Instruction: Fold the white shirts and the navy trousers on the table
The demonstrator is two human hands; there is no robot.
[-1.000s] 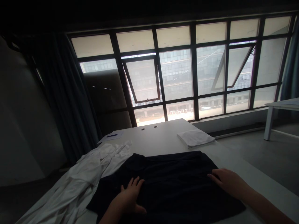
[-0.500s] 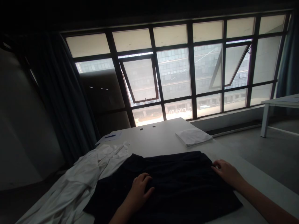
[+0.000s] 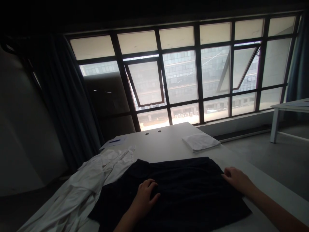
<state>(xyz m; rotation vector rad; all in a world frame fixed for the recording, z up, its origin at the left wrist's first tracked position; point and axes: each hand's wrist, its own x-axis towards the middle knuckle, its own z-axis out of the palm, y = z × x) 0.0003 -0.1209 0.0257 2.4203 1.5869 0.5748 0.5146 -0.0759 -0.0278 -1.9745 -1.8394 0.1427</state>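
A blue curtain [image 3: 72, 106] hangs at far left; crumpled white cloth [image 3: 82, 190] lies along the table [image 3: 154, 145], a pen [image 3: 114, 141] on paper [image 3: 107, 146] just beyond; the left hand [image 3: 145, 197] rests on the dark garment [image 3: 185, 193], fingers loosely bent, thumb wide of them; the garment lies spread before the person; a flat white bundle [image 3: 201, 142] sits farther back; the right hand [image 3: 236, 180] meets the garment's right edge, whether pinching it I cannot tell.
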